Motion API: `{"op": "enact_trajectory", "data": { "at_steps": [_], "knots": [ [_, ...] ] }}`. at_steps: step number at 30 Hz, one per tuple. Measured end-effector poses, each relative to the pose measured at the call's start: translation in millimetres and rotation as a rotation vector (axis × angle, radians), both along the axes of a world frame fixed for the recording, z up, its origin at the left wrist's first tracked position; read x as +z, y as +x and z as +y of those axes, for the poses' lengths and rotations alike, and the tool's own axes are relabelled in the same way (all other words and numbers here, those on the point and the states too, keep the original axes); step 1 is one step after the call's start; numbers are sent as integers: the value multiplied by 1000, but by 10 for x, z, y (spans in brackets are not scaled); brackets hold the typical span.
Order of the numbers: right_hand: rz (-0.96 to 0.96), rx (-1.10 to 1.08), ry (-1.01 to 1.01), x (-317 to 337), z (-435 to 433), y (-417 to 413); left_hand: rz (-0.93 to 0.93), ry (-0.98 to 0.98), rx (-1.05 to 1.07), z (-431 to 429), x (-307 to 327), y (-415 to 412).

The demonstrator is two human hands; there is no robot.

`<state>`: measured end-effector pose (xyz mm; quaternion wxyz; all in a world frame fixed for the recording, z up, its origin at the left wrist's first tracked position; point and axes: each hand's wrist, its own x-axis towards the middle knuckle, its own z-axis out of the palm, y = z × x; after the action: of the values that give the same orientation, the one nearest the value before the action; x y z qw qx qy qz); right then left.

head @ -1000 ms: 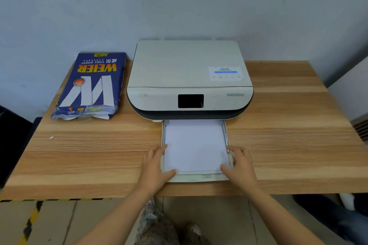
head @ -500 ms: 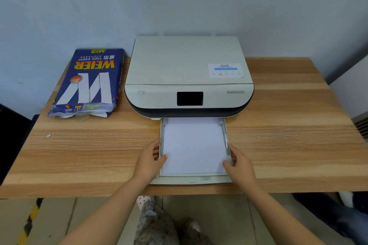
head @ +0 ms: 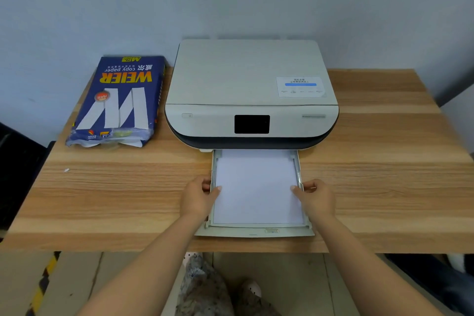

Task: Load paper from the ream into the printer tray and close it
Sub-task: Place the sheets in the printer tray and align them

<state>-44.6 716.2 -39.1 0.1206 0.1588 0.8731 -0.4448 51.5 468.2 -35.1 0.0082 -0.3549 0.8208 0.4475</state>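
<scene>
A beige printer (head: pixel 251 90) stands at the back of the wooden table (head: pixel 384 187). Its paper tray (head: pixel 254 233) is pulled out toward me, with a white stack of paper (head: pixel 256 187) lying flat inside. My left hand (head: pixel 198 197) grips the tray's left side rail, thumb resting on the paper's edge. My right hand (head: pixel 316 196) grips the right side rail the same way. The blue ream of copy paper (head: pixel 118 100) lies to the left of the printer, its near end torn open.
The wall rises right behind the printer. The tray's front lip reaches the table's near edge. Floor, my shoes and yellow-black hazard tape (head: pixel 43 282) show below the table. A dark object (head: pixel 15 174) sits left of the table.
Both hands have slid from the tray's front corners farther back along its side rails. The tray and paper look about where they were.
</scene>
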Motion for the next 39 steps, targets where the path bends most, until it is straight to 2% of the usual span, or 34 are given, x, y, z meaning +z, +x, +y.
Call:
{"op": "enact_trajectory", "data": {
  "at_steps": [6, 13, 23, 28, 32, 39],
  "knots": [
    [-20, -1, 30, -7, -29, -45, -69, -170, -35, 17, -12, -64],
    [26, 66, -4, -6, 68, 55, -25, -70, -51, -20, 4, -20],
    [61, 57, -51, -22, 99, 73, 44, -116, -29, 17, -67, 19],
    [90, 65, -45, -15, 101, 82, 74, -79, -2, 13, -127, 28],
    [170, 110, -77, -54, 136, 161, 158, -10, 50, 66, -154, 108],
    [209, 272, -63, -153, 224, 172, 181, 78, -59, 21, -151, 199]
  ]
}}
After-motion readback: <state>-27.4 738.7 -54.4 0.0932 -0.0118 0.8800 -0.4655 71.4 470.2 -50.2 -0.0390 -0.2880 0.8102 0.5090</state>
